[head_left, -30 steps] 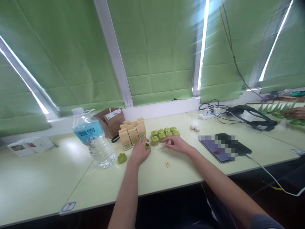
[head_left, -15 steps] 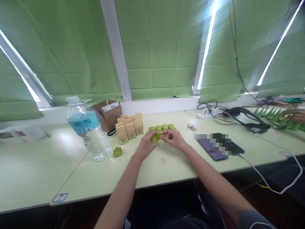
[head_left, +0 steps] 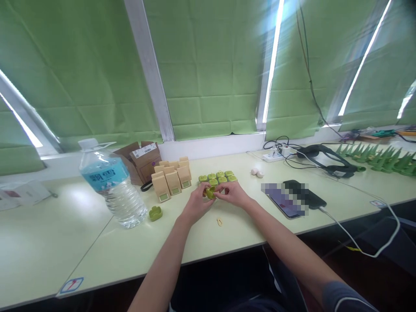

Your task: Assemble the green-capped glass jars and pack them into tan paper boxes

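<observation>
Between my hands, above the table, is a small green flower-shaped case (head_left: 211,193), its hollow side facing me. My left hand (head_left: 197,202) grips it from the left, fingers and thumb closed around its edge. My right hand (head_left: 232,193) pinches at its right edge; whether the fingertips also hold a yellow loop is hidden. Just behind, similar green cases (head_left: 221,173) stand in rows, some with a small loop on top. Nearer me lies a yellow loop (head_left: 219,222) on the table. Another open green case half (head_left: 155,213) sits to the left.
At left stands a large water bottle (head_left: 113,184), with a cardboard box (head_left: 144,164) behind it. Several small kraft paper packets (head_left: 172,177) stand beside the box. To the right are white earbuds (head_left: 257,172), two phones (head_left: 287,201), a power strip (head_left: 273,157) with cables and a black headset (head_left: 331,161).
The green case has turned in my hands, and my right fingers have moved onto its edge. The yellow loop seen in them is now hidden. The other person's hand at far right is gone.
</observation>
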### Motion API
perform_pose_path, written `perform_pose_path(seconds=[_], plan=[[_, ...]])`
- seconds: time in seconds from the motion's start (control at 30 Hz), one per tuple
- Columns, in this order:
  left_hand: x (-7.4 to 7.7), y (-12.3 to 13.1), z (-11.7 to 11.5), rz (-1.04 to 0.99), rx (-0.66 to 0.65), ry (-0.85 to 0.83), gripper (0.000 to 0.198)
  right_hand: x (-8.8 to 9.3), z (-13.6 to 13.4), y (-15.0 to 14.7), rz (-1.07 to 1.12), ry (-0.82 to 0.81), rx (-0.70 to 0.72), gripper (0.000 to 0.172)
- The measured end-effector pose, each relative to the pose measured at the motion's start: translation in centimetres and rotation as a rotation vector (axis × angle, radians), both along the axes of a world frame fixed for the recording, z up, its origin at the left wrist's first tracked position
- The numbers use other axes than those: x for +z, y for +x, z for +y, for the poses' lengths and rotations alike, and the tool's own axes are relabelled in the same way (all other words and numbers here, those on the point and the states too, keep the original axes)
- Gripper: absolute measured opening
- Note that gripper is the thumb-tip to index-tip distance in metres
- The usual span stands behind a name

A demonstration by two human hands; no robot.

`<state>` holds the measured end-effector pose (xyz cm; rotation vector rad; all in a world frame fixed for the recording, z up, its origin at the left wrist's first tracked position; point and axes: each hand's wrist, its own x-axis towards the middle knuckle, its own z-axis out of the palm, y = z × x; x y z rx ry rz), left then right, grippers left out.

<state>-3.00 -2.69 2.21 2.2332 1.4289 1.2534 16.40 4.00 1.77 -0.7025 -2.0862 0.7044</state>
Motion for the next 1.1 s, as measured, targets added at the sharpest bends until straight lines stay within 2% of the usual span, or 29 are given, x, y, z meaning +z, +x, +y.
perform_pose_path(seconds=[0.13, 0.27, 0.43, 0.6, 0.83, 1.1], plan=[[0.3, 0.3, -0.3, -0.020, -0.006, -0.031, 0.031, 0.4, -0.3, 0.1, -0.007, -0.050, 0.003, 0.031], [0.3, 0.4, -0.4, -0.060, -0.024, -0.051, 0.033, 0.8, -0.7, 0.1, 0.002, -0.027, 0.008, 0.028], [-0.4, -0.1, 0.3, -0.079, 0.031, -0.078, 0.031, 0.6, -0.7, -0.1, -0.023, -0.062, 0.064, 0.025], [-0.5, -0.3, 0.9, -0.044, -0.001, -0.053, 0.049, 0.4, -0.5, 0.0, -0.057, -0.102, 0.102, 0.022], [-0.1, -0.1, 0.7, -0.065, -0.036, -0.182, 0.044, 0.7, -0.6, 0.0, -0.079, -0.034, 0.064, 0.020], [0.0, 0.2, 0.2, -0.052, -0.037, -0.086, 0.038, 1.2, -0.8, 0.0, -0.060, 0.016, 0.044, 0.020]])
